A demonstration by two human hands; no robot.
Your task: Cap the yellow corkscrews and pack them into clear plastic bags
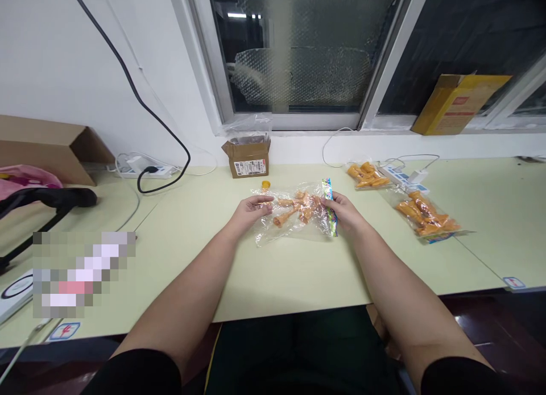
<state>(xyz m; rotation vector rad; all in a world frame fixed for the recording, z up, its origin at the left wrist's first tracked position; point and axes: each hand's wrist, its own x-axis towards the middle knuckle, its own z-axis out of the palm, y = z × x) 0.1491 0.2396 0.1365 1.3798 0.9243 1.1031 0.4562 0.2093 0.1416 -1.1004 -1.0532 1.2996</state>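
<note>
A clear plastic bag with orange cone-shaped pieces in it is stretched between my two hands over the table. My left hand pinches its left side between thumb and fingers. On the right, my right hand grips the end with the colourful header card. Just behind the bag's left part stands a small yellow-orange piece, partly seen through the plastic. Whether the bag is sealed cannot be made out.
Two similar bags of orange pieces, a farther bag and a nearer bag, lie right beside a power strip. A small cardboard box stands by the wall. Left are a black cable, black stand and large carton.
</note>
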